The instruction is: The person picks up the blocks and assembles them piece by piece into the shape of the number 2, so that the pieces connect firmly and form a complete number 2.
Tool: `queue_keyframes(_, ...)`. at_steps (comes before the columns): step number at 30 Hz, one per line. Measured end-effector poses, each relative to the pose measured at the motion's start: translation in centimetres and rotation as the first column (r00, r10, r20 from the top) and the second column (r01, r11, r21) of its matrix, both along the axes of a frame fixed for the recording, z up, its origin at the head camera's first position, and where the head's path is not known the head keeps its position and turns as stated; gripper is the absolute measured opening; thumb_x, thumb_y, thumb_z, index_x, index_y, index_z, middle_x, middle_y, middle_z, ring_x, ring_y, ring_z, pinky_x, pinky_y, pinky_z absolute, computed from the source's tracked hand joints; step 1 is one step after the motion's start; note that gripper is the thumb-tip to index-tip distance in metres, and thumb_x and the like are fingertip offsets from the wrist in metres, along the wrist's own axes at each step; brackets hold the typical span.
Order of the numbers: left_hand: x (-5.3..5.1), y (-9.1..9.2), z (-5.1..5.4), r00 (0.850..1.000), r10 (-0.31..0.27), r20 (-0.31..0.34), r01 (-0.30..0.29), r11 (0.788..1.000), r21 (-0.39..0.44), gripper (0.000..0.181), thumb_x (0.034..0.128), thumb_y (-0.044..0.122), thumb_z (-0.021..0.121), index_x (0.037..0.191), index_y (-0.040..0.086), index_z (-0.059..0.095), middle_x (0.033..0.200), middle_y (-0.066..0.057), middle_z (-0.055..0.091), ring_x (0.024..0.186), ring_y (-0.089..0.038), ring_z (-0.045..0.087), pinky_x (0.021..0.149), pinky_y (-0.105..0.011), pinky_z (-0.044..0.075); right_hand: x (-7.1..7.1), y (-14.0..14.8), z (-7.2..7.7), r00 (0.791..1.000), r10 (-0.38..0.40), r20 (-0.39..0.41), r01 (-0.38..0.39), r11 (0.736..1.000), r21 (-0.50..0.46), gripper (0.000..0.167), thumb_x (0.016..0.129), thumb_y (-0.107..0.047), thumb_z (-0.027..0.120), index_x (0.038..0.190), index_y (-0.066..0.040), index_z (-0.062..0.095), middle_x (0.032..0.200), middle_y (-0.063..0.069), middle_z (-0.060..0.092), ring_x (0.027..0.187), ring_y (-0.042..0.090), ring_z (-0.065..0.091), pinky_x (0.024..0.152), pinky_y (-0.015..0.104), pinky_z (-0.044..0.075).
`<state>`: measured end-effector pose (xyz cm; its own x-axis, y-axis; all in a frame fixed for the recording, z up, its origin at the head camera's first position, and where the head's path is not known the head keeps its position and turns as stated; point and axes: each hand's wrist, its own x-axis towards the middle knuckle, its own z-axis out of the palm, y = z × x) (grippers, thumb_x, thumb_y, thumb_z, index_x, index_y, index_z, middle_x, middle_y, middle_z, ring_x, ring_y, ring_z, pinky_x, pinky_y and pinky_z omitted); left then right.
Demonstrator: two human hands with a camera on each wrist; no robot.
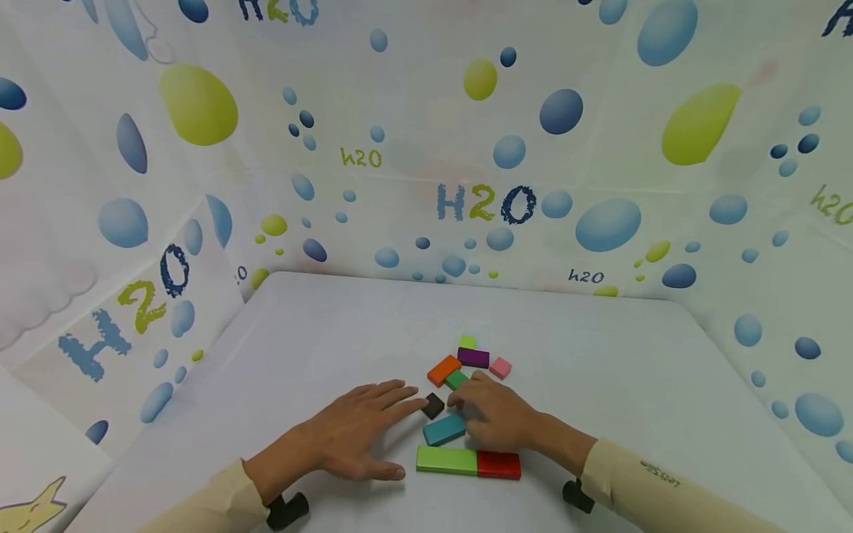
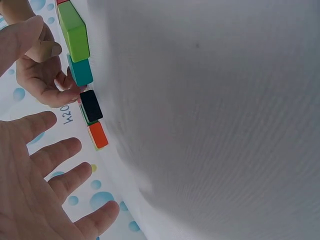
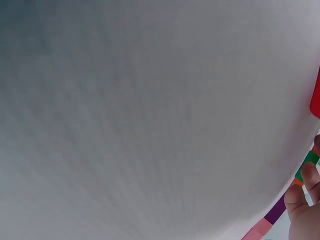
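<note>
Left of the teal block (image 1: pixel 443 430), the left hand (image 1: pixel 360 431) spreads its grip, holding nothing. The right hand (image 1: pixel 494 411) bends just right of that block — whether its grip pinches anything, I cannot tell. Beyond the teal block lie a black block (image 1: pixel 435 406) and a green block (image 1: pixel 456 380); on its near side, a light-green bar (image 1: pixel 446 460) touches a red block (image 1: pixel 498 466).

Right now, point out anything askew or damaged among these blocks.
Nothing looks damaged. Only mildly odd: the rectangular orange block and rectangular teal block lie slanted, unlike the long lime-green block and rectangular red block, aligned end to end.
</note>
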<state>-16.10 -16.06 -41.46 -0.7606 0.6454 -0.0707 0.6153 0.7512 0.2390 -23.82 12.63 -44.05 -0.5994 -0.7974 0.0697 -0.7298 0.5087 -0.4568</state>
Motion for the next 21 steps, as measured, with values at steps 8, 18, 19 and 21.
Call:
queue_keyframes(8, -0.7, -0.1, -0.3, 1.000, -0.011, -0.007, 0.011, 1.000, 0.005, 0.086, 0.0877, 0.070, 0.059, 0.160, 0.032, 0.030, 0.165, 0.000, 0.031, 0.152, -0.027, 0.027, 0.116, -0.060, 0.032, -0.4, -0.9, -0.7, 0.996, -0.050, -0.079, 0.054, 0.998, 0.045, 0.034, 0.092, -0.017, 0.055, 0.124, -0.016, 0.066, 0.114, -0.006, 0.065, 0.104, 0.010, 0.049, 0.089, 0.033, 0.051)
queue_keyframes(18, -1.2, 0.1, -0.1, 1.000, 0.005, -0.009, -0.005, 1.000, -0.006, 0.087, 0.0870, 0.069, 0.059, 0.160, 0.034, 0.028, 0.165, 0.003, 0.031, 0.152, -0.026, 0.026, 0.117, -0.060, 0.031, -1.8, -1.7, -0.6, 0.982, -0.118, -0.144, 0.135, 0.985, 0.112, 0.036, 0.093, -0.016, 0.056, 0.128, -0.013, 0.065, 0.121, 0.000, 0.065, 0.107, 0.016, 0.052, 0.093, 0.038, 0.053)
queue_keyframes(19, -1.2, 0.1, -0.1, 1.000, 0.004, -0.009, -0.004, 1.000, -0.005, 0.087, 0.0870, 0.069, 0.060, 0.160, 0.034, 0.028, 0.165, 0.002, 0.031, 0.152, -0.027, 0.026, 0.117, -0.060, 0.031, -2.0, -1.7, -0.6, 0.981, -0.126, -0.148, 0.144, 0.982, 0.121, 0.037, 0.093, -0.015, 0.056, 0.129, -0.013, 0.065, 0.123, 0.001, 0.065, 0.109, 0.018, 0.053, 0.095, 0.039, 0.053)
queue_keyframes(21, -1.3, 0.1, -0.1, 1.000, 0.004, -0.007, -0.004, 1.000, -0.004, 0.087, 0.0868, 0.069, 0.060, 0.160, 0.033, 0.029, 0.165, 0.001, 0.032, 0.152, -0.027, 0.027, 0.117, -0.060, 0.031, -2.5, -1.8, -0.5, 0.977, -0.143, -0.156, 0.165, 0.977, 0.138, 0.036, 0.094, -0.016, 0.057, 0.129, -0.013, 0.066, 0.124, 0.002, 0.065, 0.112, 0.020, 0.054, 0.098, 0.041, 0.052)
